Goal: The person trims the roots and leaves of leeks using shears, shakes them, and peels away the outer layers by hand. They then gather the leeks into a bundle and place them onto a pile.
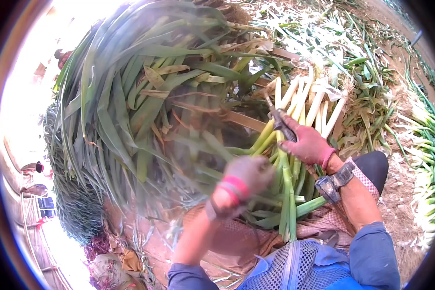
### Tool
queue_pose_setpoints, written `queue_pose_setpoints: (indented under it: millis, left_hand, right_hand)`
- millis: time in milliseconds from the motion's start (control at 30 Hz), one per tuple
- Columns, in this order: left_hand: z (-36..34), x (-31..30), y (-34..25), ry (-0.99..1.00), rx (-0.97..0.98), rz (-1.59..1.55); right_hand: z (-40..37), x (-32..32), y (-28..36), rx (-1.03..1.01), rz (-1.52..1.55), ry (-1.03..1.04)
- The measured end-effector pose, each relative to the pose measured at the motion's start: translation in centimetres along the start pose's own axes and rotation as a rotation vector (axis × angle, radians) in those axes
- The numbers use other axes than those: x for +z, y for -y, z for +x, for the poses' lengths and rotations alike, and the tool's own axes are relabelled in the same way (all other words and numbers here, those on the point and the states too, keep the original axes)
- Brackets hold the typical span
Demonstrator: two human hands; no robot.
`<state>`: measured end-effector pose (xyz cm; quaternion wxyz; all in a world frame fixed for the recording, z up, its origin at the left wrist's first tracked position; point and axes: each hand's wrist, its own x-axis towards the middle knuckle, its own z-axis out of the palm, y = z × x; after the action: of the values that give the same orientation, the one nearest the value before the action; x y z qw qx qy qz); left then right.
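My right hand [308,142], in a reddish glove, is closed around the dark handle of a knife [284,126], whose narrow, worn blade points up and away. Under and beyond it lie scallions [316,107] with white stems and rooty ends at the far side; their green leaves [287,193] reach toward my lap. My left hand [249,174], also gloved, is left of these leaves and smeared by motion. I cannot make out its fingers or anything in them. A large heap of long green scallion leaves [130,111] rises to the left.
A wooden slat [246,120] shows between the heap and the stems. Trimmed scallions [423,179] lie in a row along the right edge. Peelings and leaf scraps [367,82] cover the ground behind. Cloth bundles [113,268] lie at lower left.
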<state>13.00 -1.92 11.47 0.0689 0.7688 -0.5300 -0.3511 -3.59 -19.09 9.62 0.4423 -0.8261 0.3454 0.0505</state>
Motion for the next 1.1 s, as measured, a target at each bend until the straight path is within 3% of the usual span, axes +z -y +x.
queue_pose_setpoints:
  millis: [33, 67, 100, 167, 267, 400, 467, 633, 767, 833, 867, 900, 933, 1000, 1033, 1100]
  left_hand:
    - [1.6, -0.2, 2.8, -0.188, -0.024, -0.136]
    - [3.5, -1.1, 4.7, -0.309, -0.076, -0.081]
    - [5.0, -1.5, 6.5, -0.421, -0.161, 0.083]
    - [7.1, -0.8, 11.0, -0.390, -0.244, 0.196]
    - [7.3, 1.3, 13.8, -0.506, -0.416, 0.334]
    - [6.6, 0.1, 11.8, -0.351, -0.561, 0.333]
    - [5.7, 0.1, 11.1, 0.009, -0.622, 0.322]
    - [5.9, 2.7, 13.2, -0.014, -0.646, 0.271]
    - [5.0, 2.8, 13.5, -0.103, -0.622, 0.218]
    - [3.7, 1.0, 12.6, -0.120, -0.604, 0.107]
    - [2.6, -0.1, 11.6, -0.311, -0.564, 0.049]
    - [1.7, -1.1, 10.8, -0.500, -0.519, -0.010]
    - [1.0, -2.4, 10.1, -0.507, -0.518, -0.010]
    - [0.2, -5.0, 9.5, -0.763, -0.610, 0.325]
    - [0.3, -4.9, 11.3, -0.770, -0.606, 0.323]
    - [1.2, -3.6, 15.7, -0.957, -0.470, 0.686]
  right_hand:
    - [0.1, 0.3, 0.1, -0.049, 0.065, 0.042]
    - [0.1, 0.8, 0.3, -0.075, 0.045, 0.114]
    - [0.4, 2.2, -0.6, -0.171, 0.040, 0.050]
    - [0.3, 1.5, 1.8, -0.062, 0.048, 0.077]
    - [1.4, 2.4, 1.0, -0.039, 0.043, 0.044]
    - [0.4, 2.1, 1.6, -0.051, 0.081, 0.115]
    - [0.1, 2.2, 1.0, -0.065, 0.085, 0.112]
    - [-0.5, 3.6, -0.2, -0.195, 0.104, 0.099]
    - [-0.7, 3.0, 0.2, -0.167, 0.154, 0.072]
    - [-1.0, 3.1, -0.1, -0.414, 0.254, 0.023]
    - [-1.4, 1.7, 1.3, -0.274, 0.273, 0.120]
    - [-1.2, 1.8, 1.3, -0.281, 0.272, 0.120]
    - [-0.9, 1.9, 1.0, -0.279, 0.301, 0.048]
    - [-0.8, 2.0, 0.9, -0.297, 0.305, -0.050]
    - [-1.1, 1.8, 1.3, -0.301, 0.300, -0.055]
    - [-2.1, 1.4, 2.4, -0.237, 0.303, 0.111]
